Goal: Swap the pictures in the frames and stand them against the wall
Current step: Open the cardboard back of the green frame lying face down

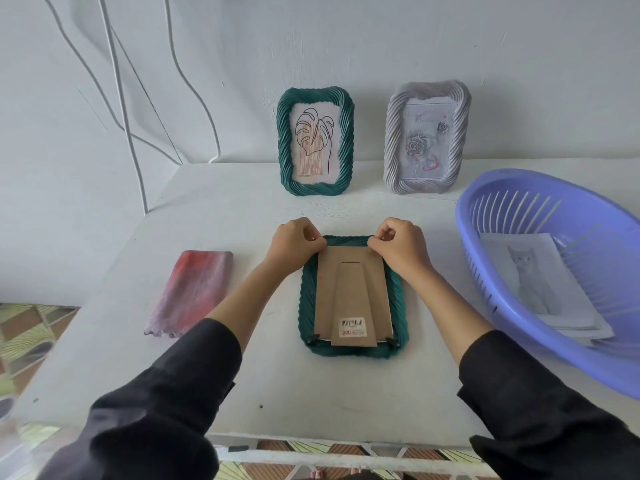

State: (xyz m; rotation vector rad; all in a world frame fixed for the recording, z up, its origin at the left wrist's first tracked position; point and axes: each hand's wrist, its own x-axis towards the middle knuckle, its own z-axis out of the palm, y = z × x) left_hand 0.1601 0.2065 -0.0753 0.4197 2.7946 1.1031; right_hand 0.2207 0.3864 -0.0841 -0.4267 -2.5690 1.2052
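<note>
Fingers [313,237] pinch top corners of overturned frame [398,306]; cat picture [530,278] in basket [465,216]

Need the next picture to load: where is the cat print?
Head view, right side: the cat print lies inside the purple basket, right of the face-down green frame.
</note>
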